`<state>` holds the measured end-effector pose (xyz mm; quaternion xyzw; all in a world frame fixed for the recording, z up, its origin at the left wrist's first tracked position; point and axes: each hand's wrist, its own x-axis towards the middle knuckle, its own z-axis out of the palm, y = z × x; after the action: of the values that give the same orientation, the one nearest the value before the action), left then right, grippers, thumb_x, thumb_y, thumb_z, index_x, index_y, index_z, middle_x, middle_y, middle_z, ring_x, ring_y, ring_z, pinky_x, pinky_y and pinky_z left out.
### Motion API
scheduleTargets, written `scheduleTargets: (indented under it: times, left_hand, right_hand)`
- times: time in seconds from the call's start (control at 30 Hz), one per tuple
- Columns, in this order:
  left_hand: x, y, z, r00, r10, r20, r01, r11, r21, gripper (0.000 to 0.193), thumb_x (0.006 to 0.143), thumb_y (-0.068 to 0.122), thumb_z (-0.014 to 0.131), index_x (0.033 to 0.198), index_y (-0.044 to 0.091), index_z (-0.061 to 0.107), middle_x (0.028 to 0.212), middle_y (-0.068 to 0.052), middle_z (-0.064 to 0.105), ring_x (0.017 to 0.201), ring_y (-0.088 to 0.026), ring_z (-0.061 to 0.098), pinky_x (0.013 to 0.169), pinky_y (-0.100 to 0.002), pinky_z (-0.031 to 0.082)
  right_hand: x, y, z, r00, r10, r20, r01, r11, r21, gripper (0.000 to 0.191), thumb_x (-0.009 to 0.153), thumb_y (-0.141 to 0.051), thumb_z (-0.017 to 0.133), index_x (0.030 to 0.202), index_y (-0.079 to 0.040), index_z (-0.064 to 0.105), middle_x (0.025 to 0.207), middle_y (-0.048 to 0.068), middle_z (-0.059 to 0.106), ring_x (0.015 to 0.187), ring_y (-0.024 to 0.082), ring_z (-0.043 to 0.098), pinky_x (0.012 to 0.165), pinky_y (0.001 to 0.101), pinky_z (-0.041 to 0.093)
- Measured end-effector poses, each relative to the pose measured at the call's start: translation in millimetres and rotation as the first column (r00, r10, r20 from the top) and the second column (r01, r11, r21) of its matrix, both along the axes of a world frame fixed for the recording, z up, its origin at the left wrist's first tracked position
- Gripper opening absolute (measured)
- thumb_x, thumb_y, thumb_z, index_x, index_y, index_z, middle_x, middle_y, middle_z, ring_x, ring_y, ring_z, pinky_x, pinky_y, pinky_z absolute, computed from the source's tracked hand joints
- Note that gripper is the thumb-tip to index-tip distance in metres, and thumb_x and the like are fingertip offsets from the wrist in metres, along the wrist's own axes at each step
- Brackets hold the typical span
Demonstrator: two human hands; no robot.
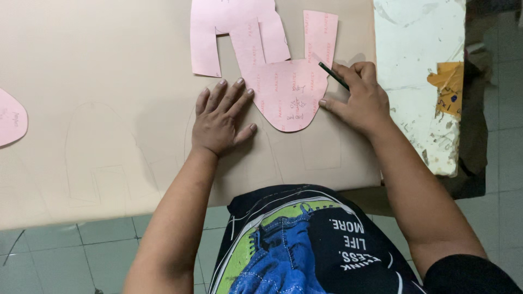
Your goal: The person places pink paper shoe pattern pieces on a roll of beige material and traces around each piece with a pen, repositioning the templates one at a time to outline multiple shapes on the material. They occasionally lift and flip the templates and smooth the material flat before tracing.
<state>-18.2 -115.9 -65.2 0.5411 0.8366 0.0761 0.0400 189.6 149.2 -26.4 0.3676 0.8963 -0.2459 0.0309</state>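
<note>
Tracing pink template (287, 95) with pencil (333, 75).

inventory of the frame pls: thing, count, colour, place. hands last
pink pattern piece: 1, pink, U-shaped, centre of sheet, under both hands
other pink patterns: 2, pink, one top centre, one at left edge
beige sheet: 1, beige, covers table, faint traced outlines
pencil: 1, dark, right edge of U-shaped piece
white worktop: 1, white, stained, right
yellow tape: 1, yellow, on worktop
left hand: flat, fingertips on pattern
right hand: holds pencil
</note>
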Motion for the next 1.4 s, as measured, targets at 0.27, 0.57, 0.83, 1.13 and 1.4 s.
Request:
scheduleTargets:
  times: [0.27,0.57,0.83,1.13,1.4]
  left_hand:
    - [1.3,-3.0,-4.5,1.0,-0.005,-0.001,0.005,1.0,0.019,0.076,0.092,0.069,0.053,0.159,0.033,0.048,0.168,0.002,0.037,0.155,-0.025,0.027,0.128,-0.048,0.008]
    - [1.6,-5.1,-8.5,1.0,-0.016,0.012,0.015,1.0,0.022,0.076,0.094,0.07,0.051,0.16,0.032,0.046,0.17,0.0,0.034,0.156,-0.027,0.024,0.128,-0.049,0.008]
    - [3.5,-4.8,-5.9,1.0,-0.011,0.012,0.011,1.0,0.002,0.076,0.095,0.069,0.049,0.161,0.032,0.043,0.17,0.0,0.034,0.156,-0.028,0.023,0.127,-0.05,0.008]
    - [2.3,-6.3,-2.4,0.999,0.004,0.053,-0.005,0.999,0.031,0.088,0.093,0.07,0.05,0.164,0.02,0.038,0.17,-0.003,0.032,0.156,-0.028,0.026,0.127,-0.052,0.011]
    - [2.0,-6.7,-1.6,0.999,-0.007,0.035,0.006,1.0,0.022,0.079,0.093,0.07,0.052,0.16,0.029,0.046,0.169,-0.005,0.033,0.155,-0.029,0.027,0.126,-0.052,0.012]
  right_hand:
    - [18.7,-2.8,-11.7,0.983,0.038,-0.18,-0.042,0.999,-0.02,0.072,0.081,-0.038,0.086,0.145,-0.02,0.06,0.135,0.008,0.046,0.119,0.026,0.058,0.097,0.0419,0.05]
    - [113.8,-69.1,-10.7,0.983,0.025,-0.18,-0.035,0.998,-0.054,0.054,0.085,-0.029,0.083,0.134,-0.015,0.068,0.113,0.011,0.058,0.09,0.025,0.065,0.079,0.0373,0.054]
    - [167.7,-101.8,-11.6,0.983,-0.011,-0.181,0.002,0.999,-0.049,0.046,0.086,-0.027,0.08,0.129,-0.014,0.071,0.101,0.008,0.061,0.081,0.021,0.064,0.072,0.035,0.055]
    - [170.3,-97.7,-29.1,0.952,0.081,-0.296,-0.048,0.992,0.119,0.033,0.09,-0.027,0.078,0.12,-0.012,0.074,0.094,0.006,0.066,0.078,0.02,0.067,0.068,0.0357,0.056]
    - [167.0,-103.2,-26.1,0.937,0.109,-0.331,-0.047,0.981,0.188,0.032,0.092,-0.028,0.078,0.118,-0.009,0.074,0.091,0.007,0.066,0.077,0.021,0.068,0.067,0.0351,0.056]
